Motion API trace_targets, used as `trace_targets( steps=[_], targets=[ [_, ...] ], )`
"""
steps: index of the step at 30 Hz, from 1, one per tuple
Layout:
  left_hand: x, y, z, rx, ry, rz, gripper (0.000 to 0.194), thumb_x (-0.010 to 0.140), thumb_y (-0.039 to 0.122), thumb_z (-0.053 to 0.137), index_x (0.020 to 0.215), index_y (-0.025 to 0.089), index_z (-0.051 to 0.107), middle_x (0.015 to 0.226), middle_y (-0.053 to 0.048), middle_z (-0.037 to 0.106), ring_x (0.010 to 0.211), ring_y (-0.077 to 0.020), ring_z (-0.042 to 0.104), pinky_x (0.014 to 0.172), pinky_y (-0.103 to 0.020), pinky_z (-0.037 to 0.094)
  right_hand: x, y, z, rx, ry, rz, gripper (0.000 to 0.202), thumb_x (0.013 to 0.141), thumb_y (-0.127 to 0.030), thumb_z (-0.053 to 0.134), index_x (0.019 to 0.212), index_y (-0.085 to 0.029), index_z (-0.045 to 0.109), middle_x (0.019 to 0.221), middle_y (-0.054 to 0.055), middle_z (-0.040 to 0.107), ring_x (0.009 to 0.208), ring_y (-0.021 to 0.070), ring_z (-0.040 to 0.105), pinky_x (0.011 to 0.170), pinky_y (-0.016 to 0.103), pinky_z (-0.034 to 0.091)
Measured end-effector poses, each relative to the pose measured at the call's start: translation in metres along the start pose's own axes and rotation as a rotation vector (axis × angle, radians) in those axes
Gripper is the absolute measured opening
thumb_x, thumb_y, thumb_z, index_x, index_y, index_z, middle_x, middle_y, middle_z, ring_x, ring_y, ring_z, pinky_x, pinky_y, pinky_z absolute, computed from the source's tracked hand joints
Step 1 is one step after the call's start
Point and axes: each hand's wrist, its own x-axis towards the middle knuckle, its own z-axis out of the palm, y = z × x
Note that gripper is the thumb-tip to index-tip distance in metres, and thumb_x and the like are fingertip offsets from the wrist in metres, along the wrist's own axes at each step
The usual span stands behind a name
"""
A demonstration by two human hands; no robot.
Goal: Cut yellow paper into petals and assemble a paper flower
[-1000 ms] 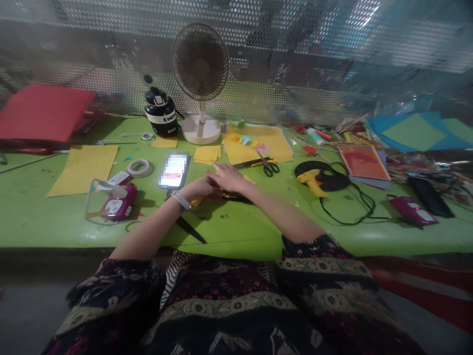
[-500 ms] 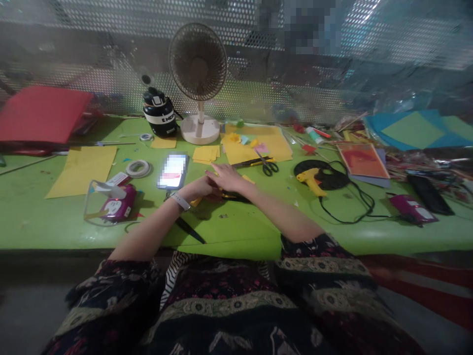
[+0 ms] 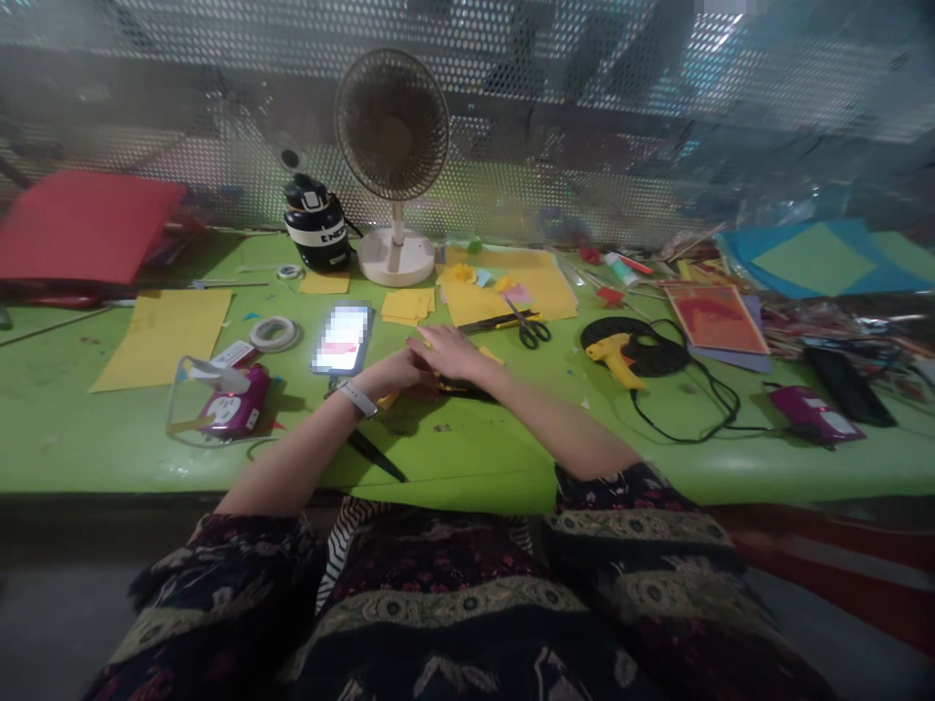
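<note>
My right hand (image 3: 451, 351) lies over the fingers of my left hand (image 3: 403, 371) at the middle of the green table (image 3: 482, 448). The fingers of the right one are stretched out, and no object shows in them. Those of my left hand are hidden under it, so I cannot see whether they hold anything. Yellow paper bits (image 3: 387, 400) and a dark object (image 3: 467, 391) partly show around and below the hands. Just left is a lit phone (image 3: 343, 339). Black-handled scissors (image 3: 530, 329) and small yellow paper squares (image 3: 405, 305) lie beyond the hands.
A fan (image 3: 395, 258) and a black bottle (image 3: 316, 229) stand at the back. A yellow glue gun (image 3: 619, 358) rests on a black disc at the right, its cord running to a purple power block (image 3: 814, 411). Left are a tape roll (image 3: 273, 334) and another purple block (image 3: 241, 404).
</note>
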Motion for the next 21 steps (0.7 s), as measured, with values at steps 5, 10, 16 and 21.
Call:
trace_targets(
  steps=[5, 10, 16, 21],
  targets=[
    [-0.0005, 0.0006, -0.0003, -0.004, 0.000, -0.019, 0.007, 0.082, 0.008, 0.067, 0.085, 0.012, 0.064, 0.077, -0.006, 0.070, 0.071, -0.0180, 0.069, 0.080, -0.038, 0.057, 0.0005, 0.0007, 0.0003, -0.003, -0.006, 0.001, 0.074, 0.099, -0.063, 0.022, 0.143, -0.011, 0.049, 0.149, 0.020, 0.048, 0.138, 0.0372, 0.043, 0.112, 0.053, 0.032],
    [0.0023, -0.0027, -0.0023, -0.011, -0.010, -0.019, 0.009, 0.078, 0.009, 0.070, 0.084, 0.014, 0.066, 0.078, -0.006, 0.071, 0.071, -0.0184, 0.070, 0.078, -0.036, 0.058, 0.0025, 0.0021, 0.0020, -0.008, -0.008, -0.008, 0.073, 0.099, -0.064, 0.020, 0.137, -0.013, 0.055, 0.144, 0.019, 0.053, 0.134, 0.0368, 0.047, 0.109, 0.054, 0.035],
    [0.0068, -0.0065, -0.0038, -0.037, -0.025, 0.000, 0.013, 0.075, 0.009, 0.072, 0.083, 0.019, 0.068, 0.078, -0.004, 0.070, 0.073, -0.0195, 0.071, 0.073, -0.033, 0.059, 0.0039, 0.0032, 0.0030, -0.034, -0.005, -0.016, 0.073, 0.098, -0.066, 0.018, 0.130, -0.014, 0.059, 0.136, 0.019, 0.060, 0.126, 0.0352, 0.054, 0.106, 0.052, 0.038],
    [0.0053, -0.0055, -0.0041, -0.003, 0.004, -0.016, 0.011, 0.079, 0.009, 0.070, 0.086, 0.016, 0.066, 0.079, -0.006, 0.070, 0.073, -0.0202, 0.070, 0.077, -0.037, 0.058, 0.0025, 0.0015, 0.0012, -0.039, -0.020, -0.015, 0.079, 0.097, -0.069, 0.014, 0.132, -0.012, 0.058, 0.139, 0.021, 0.057, 0.128, 0.0352, 0.053, 0.107, 0.051, 0.038]
  ],
)
